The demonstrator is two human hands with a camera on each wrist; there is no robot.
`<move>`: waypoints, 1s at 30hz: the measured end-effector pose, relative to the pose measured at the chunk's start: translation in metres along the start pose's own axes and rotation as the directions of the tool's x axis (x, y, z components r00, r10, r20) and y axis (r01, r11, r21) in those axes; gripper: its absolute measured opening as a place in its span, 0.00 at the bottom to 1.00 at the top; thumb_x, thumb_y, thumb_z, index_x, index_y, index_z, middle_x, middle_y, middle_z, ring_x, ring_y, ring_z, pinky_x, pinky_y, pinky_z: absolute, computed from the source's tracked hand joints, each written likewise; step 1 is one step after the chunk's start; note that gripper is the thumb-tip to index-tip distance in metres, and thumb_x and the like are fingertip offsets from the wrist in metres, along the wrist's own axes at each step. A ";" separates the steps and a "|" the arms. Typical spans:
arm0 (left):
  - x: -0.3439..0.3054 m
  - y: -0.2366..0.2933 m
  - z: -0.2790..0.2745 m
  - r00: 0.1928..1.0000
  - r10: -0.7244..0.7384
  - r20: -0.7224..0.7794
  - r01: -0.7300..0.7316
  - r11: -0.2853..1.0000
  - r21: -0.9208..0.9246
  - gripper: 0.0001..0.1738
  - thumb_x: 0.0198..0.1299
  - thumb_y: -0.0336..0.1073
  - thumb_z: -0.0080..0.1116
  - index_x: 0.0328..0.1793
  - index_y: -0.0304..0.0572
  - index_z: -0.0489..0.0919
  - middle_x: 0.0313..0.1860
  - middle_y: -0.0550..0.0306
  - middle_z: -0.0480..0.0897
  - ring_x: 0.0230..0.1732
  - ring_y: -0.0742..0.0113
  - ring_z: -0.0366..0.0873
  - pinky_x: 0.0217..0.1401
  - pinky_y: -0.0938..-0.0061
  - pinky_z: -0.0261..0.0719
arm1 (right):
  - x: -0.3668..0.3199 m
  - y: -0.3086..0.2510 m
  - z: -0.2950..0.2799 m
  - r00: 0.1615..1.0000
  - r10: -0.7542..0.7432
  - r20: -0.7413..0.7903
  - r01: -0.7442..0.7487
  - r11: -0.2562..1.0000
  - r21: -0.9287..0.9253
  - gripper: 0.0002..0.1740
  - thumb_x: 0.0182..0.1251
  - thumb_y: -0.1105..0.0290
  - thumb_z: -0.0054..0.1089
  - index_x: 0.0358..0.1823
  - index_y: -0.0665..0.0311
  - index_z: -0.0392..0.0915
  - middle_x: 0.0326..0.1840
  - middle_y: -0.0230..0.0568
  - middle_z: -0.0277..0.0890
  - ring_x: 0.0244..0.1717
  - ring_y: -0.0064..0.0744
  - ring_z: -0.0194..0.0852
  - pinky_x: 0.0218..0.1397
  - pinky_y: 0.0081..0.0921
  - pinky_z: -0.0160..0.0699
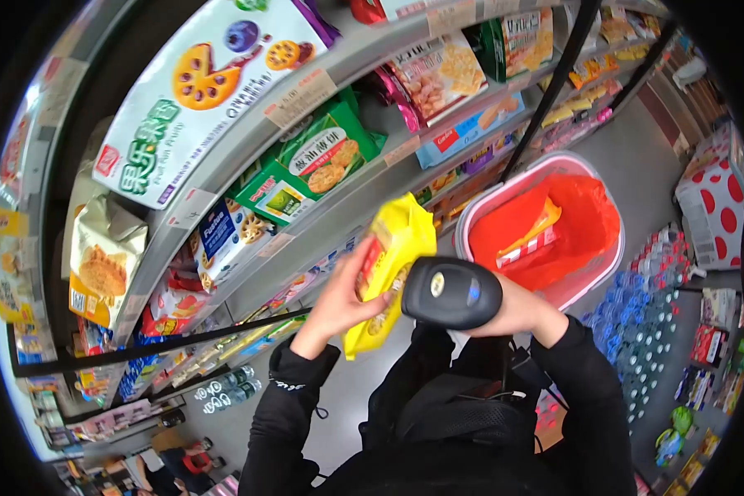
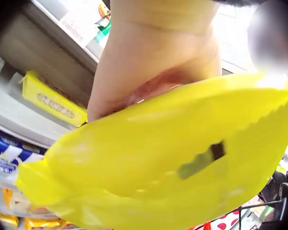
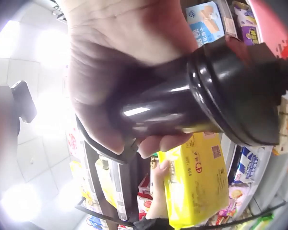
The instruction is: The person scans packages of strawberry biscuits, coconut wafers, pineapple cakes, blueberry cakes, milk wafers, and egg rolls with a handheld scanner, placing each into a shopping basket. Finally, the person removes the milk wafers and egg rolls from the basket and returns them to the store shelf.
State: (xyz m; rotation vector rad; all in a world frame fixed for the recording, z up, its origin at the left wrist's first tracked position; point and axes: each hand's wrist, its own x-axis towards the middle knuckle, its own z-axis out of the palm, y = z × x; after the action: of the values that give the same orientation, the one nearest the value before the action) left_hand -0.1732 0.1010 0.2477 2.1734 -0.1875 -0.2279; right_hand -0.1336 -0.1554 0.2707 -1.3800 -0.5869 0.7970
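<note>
My left hand (image 1: 349, 295) grips a yellow snack packet (image 1: 397, 240), thumb across its front and fingers round its far edge. In the left wrist view the packet's glossy yellow wrapper (image 2: 149, 158) fills most of the picture. My right hand (image 3: 120, 62) is wrapped round the handle of a black handheld barcode scanner (image 1: 452, 293), whose head covers part of that hand in the head view. The scanner's head overlaps the packet's right side there. In the right wrist view the packet's printed face (image 3: 199, 182) shows just below the scanner handle (image 3: 158, 105).
Shelves of boxed and bagged biscuits curve along the left, with a green cracker packet (image 1: 314, 161) and a white fruit-pie box (image 1: 207, 91). A pink basket (image 1: 587, 285) with a red lining holds an orange packet (image 1: 537, 231). Shrink-wrapped bottles (image 1: 636, 322) stand at the right.
</note>
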 end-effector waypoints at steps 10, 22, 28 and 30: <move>0.012 -0.029 -0.018 0.993 0.105 -0.062 -0.031 0.713 0.700 0.46 0.27 0.40 0.65 0.61 0.54 0.61 0.47 0.38 0.65 0.45 0.44 0.68 0.47 0.60 0.68 | 0.031 0.052 0.026 0.966 0.016 -0.260 -0.010 1.000 0.024 0.22 0.39 0.70 0.57 0.40 0.68 0.68 0.28 0.38 0.72 0.31 0.23 0.70 0.35 0.21 0.68; 0.042 -0.064 -0.029 0.966 0.132 -0.221 0.096 0.609 0.787 0.43 0.35 0.38 0.63 0.63 0.51 0.58 0.40 0.41 0.74 0.37 0.49 0.75 0.36 0.65 0.74 | 0.043 0.059 0.031 0.974 0.140 -0.180 -0.142 0.990 0.000 0.20 0.40 0.72 0.57 0.38 0.69 0.69 0.26 0.36 0.71 0.28 0.24 0.69 0.33 0.21 0.69; 0.077 -0.088 -0.056 0.955 0.220 -0.200 -0.025 0.730 0.683 0.25 0.43 0.40 0.59 0.50 0.39 0.71 0.41 0.48 0.77 0.37 0.53 0.77 0.40 0.68 0.73 | 0.018 0.059 0.043 0.967 0.139 -0.212 -0.144 0.990 -0.007 0.22 0.39 0.71 0.56 0.40 0.70 0.69 0.30 0.45 0.73 0.34 0.34 0.73 0.38 0.27 0.70; 0.086 -0.106 -0.063 0.956 0.208 -0.209 -0.011 0.734 0.679 0.21 0.46 0.43 0.57 0.44 0.38 0.75 0.35 0.46 0.78 0.37 0.53 0.77 0.40 0.68 0.73 | 0.008 0.051 0.044 0.958 0.140 -0.249 -0.151 0.988 -0.027 0.26 0.38 0.72 0.56 0.45 0.70 0.67 0.36 0.48 0.72 0.40 0.37 0.71 0.44 0.28 0.68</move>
State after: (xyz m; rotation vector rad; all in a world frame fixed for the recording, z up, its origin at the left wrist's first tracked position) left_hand -0.0693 0.1926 0.1883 2.8783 -0.2728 0.2623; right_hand -0.1699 -0.1217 0.2252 -1.5502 -0.3133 0.7179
